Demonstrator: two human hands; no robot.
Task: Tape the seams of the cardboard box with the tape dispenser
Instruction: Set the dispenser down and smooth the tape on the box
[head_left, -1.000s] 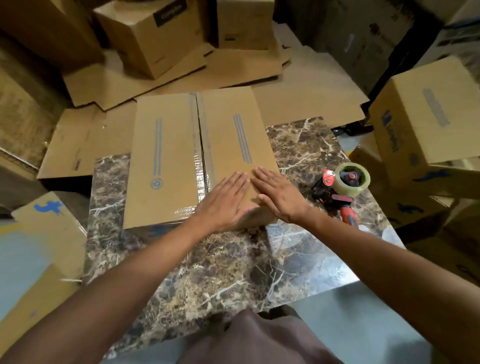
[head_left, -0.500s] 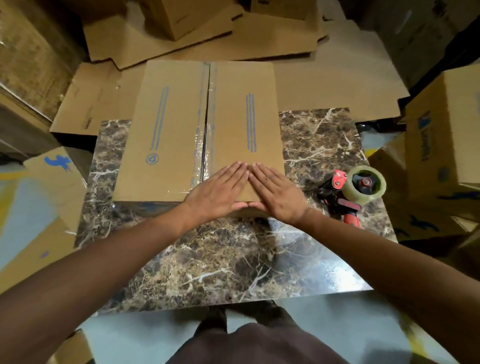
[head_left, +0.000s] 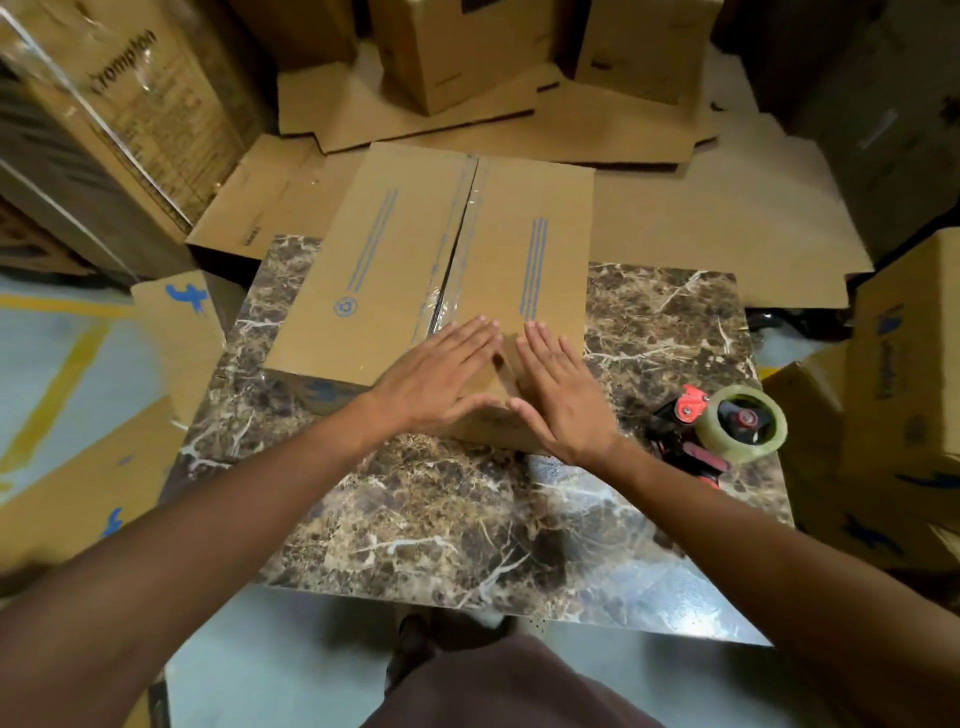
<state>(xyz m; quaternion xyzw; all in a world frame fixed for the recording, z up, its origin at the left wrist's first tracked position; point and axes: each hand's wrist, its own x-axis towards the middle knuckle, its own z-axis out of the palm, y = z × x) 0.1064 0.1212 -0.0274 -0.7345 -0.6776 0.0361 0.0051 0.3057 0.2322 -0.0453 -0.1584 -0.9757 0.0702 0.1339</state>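
Firstly, table (head_left: 467, 530): marble-patterned; bore both items below.
Cardboard box (head_left: 384, 270): sat on the table's far half; long axis and centre seam ran straight away from the body; clear tape glinted along the seam's near part.
Left hand (head_left: 441, 379), right hand (head_left: 563, 395): lay flat, fingers straight, on the box's near end; gripped nothing.
Tape dispenser (head_left: 727, 431): rested on the table just right of the right hand, apart from the box; judged easiest reached by that hand.

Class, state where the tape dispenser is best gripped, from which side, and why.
Probably the tape dispenser by its red handle, from the near side with the right hand, the closer one. The handle points toward the person; the tape roll fills the far end.
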